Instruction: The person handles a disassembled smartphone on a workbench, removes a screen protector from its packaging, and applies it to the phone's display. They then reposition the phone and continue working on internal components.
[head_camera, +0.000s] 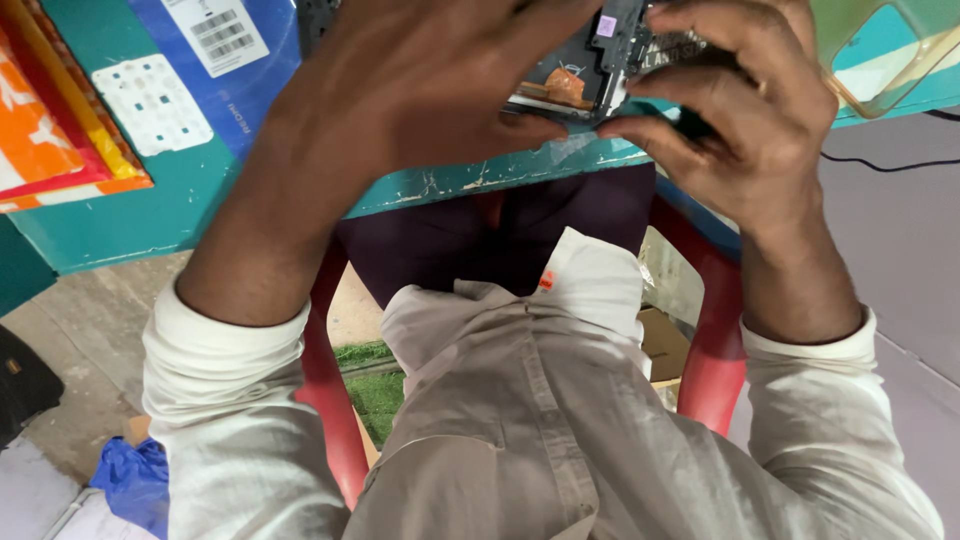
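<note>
An opened phone (590, 70) with its back cover off and its circuit board showing lies at the near edge of a teal table (160, 210). My left hand (410, 85) grips its left side, thumb pressed under the lower edge. My right hand (740, 110) holds its right side with fingers curled over the top and thumb below. A small dark tool tip (693, 124) seems to sit under my right fingers, mostly hidden.
A blue box (215, 60) with a white label and an orange and red box (50, 130) lie on the table's left. A clear yellowish phone case (885, 55) rests at the top right. A black cable (890, 163) runs right. A red chair (715, 350) is under me.
</note>
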